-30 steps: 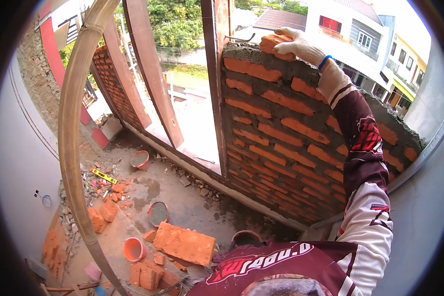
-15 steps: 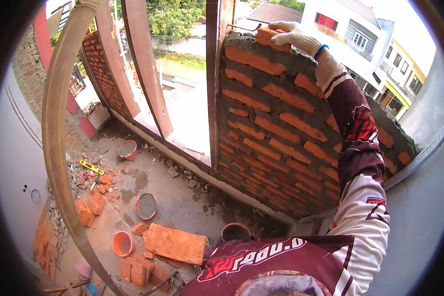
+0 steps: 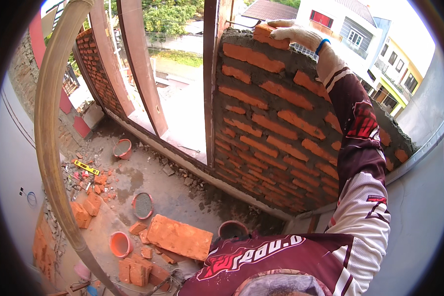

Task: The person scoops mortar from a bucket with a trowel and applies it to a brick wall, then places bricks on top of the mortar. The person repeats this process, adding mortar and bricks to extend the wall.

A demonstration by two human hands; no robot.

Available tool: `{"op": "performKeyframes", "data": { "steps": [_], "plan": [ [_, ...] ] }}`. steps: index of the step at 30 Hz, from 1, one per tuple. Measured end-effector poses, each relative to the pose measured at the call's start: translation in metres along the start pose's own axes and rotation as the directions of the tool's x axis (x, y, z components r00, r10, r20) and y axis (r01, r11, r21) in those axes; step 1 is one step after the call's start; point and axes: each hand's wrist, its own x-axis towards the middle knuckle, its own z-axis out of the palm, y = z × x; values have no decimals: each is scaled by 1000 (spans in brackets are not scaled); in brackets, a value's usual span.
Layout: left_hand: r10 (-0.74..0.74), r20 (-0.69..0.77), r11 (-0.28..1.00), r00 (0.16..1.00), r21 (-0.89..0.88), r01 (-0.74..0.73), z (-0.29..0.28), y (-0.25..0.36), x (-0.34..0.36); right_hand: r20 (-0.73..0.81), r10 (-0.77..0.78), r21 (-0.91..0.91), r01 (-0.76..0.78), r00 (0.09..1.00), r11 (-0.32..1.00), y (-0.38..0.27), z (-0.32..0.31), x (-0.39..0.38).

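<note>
My right hand [image 3: 296, 34], in a white knit glove with a blue band at the wrist, grips a short orange brick [image 3: 270, 37] on top of the brick wall [image 3: 276, 116]. Its fingers lie over the top and end of that brick, on a bed of grey mortar. Low in the picture, close to my chest, a larger orange brick [image 3: 180, 236] is held up at a tilt. What shows of my left hand [image 3: 188, 269] is a greyish patch of glove beneath this brick; its fingers are mostly hidden.
Buckets of mortar [image 3: 143, 205] stand on the floor below, beside an orange-red bucket [image 3: 121, 244] and loose bricks [image 3: 135, 270]. A yellow spirit level [image 3: 86, 167] lies among rubble. A curved brown pole [image 3: 49, 123] crosses the left side. Brown window frames [image 3: 209, 98] adjoin the wall.
The brick by my left hand has shifted slightly right and tilted more. My right hand stays on the wall-top brick, its fingers lying a little flatter. The whole view has drifted slightly.
</note>
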Motion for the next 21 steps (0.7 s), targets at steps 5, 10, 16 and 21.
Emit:
{"op": "performKeyframes", "data": {
  "steps": [5, 10, 16, 21],
  "plan": [
    [-6, 3, 1000, 1000, 2, 6, -4, 2, 6, 13, 24, 33, -24, 1000, 999, -8, 1, -4],
    [-56, 47, 998, 997, 26, 55, 2, -5, 19, -22, -15, -19, 15, 1000, 1000, 1, 5, -7],
    [-153, 158, 988, 976, 37, 149, 28, -32, 35, -155, -118, -368, 54, 981, 928, -4, 17, -4],
    [-209, 184, 977, 961, 0, 212, 68, -49, 35, -557, -427, -377, 241, 713, 894, -79, 116, -100]
  ]
}}
